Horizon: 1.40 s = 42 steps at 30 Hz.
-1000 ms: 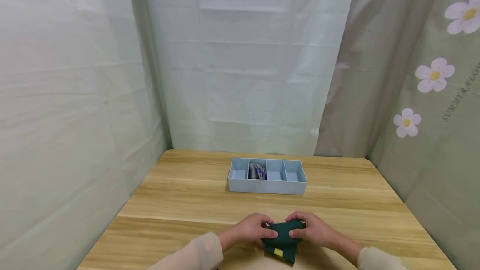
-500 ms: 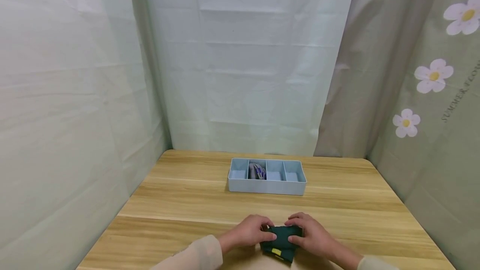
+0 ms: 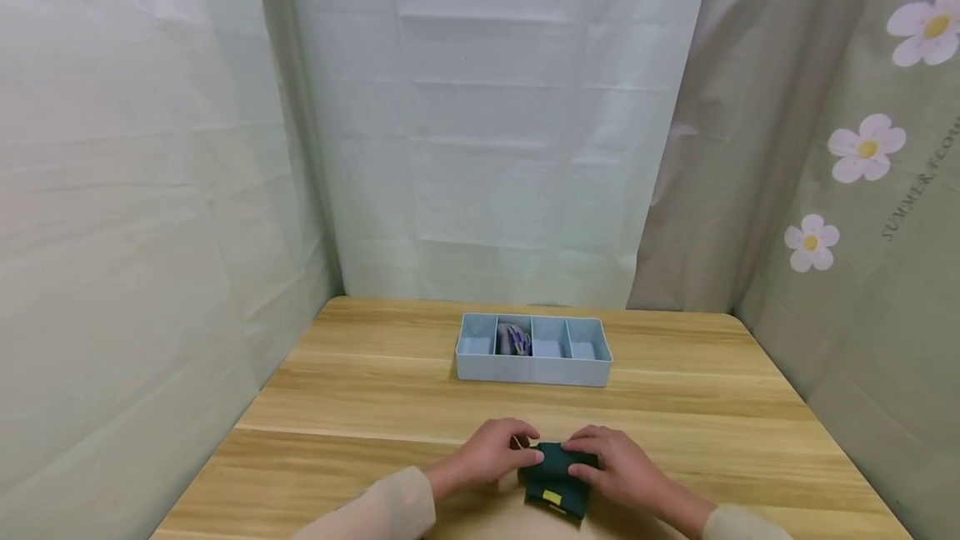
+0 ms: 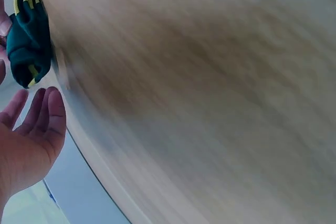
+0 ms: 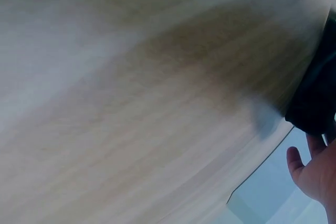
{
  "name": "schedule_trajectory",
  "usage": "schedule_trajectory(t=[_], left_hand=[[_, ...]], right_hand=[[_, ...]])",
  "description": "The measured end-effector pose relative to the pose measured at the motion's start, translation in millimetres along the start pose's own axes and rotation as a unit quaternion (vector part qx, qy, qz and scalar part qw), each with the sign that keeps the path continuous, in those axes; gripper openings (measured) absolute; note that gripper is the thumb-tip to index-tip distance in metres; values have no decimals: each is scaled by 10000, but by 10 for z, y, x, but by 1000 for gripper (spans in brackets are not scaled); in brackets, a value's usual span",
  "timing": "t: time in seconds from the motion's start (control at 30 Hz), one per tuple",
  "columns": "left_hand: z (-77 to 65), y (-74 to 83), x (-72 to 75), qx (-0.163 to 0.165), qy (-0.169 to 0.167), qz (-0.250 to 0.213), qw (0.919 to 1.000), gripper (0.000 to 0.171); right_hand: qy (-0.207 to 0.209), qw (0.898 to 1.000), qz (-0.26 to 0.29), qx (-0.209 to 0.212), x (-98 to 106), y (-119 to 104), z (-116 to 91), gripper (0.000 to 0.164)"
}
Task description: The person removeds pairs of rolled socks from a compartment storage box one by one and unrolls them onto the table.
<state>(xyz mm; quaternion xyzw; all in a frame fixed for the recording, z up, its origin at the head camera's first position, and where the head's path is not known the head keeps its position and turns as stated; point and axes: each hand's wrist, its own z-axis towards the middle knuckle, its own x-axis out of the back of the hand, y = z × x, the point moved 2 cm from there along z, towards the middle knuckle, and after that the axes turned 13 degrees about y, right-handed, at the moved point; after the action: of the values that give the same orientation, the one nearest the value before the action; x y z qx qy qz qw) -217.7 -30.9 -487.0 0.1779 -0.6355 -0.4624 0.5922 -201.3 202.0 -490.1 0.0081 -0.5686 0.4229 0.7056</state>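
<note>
Folded dark green socks (image 3: 555, 477) with small yellow marks lie on the table near its front edge. My right hand (image 3: 618, 467) holds their right part, thumb on top and fingers at the far edge. At the left end is my left hand (image 3: 493, 453), its thumb tip right at the fabric and its fingers loosely bent, apart from the roll. In the left wrist view, the green socks (image 4: 30, 43) show a rolled end with an opening, just beyond my left fingertips. Only a dark side of the bundle (image 5: 314, 90) appears in the right wrist view.
Farther back on the wooden table (image 3: 360, 407) stands a light blue divided box (image 3: 534, 371). A grey and purple folded fabric item (image 3: 513, 340) sits in its second compartment from the left. Pale curtains (image 3: 480, 148) enclose the table's back and sides.
The socks' near flap has been folded up into a more compact bundle. My left hand has loosened and shifted slightly left, while my right hand stays on the socks.
</note>
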Motion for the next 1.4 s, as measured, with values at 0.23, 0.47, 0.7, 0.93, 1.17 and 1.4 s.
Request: schedule_trajectory(t=[0.23,0.47,0.7,0.93,1.17,1.4], left_hand=[[-62,-16,75,-147,277,-217,9993,33],[-141,-2,89,-356,397,-622,9966,27],[-189,21,91,-360,610,-891,9935,22],[-214,25,33,-267,502,-1116,9921,22],[-210,-28,-53,-170,270,-917,9953,20],[-176,-71,-110,-792,15,21,9969,22]], right_hand=[[77,9999,25,-119,-46,56,72,32],[147,9980,356,-503,-76,114,137,29],[222,9958,497,-739,-103,140,162,32],[368,9952,426,-803,-109,124,195,28],[479,9943,227,-924,-102,130,217,25],[538,9908,414,-1175,-105,126,224,23]])
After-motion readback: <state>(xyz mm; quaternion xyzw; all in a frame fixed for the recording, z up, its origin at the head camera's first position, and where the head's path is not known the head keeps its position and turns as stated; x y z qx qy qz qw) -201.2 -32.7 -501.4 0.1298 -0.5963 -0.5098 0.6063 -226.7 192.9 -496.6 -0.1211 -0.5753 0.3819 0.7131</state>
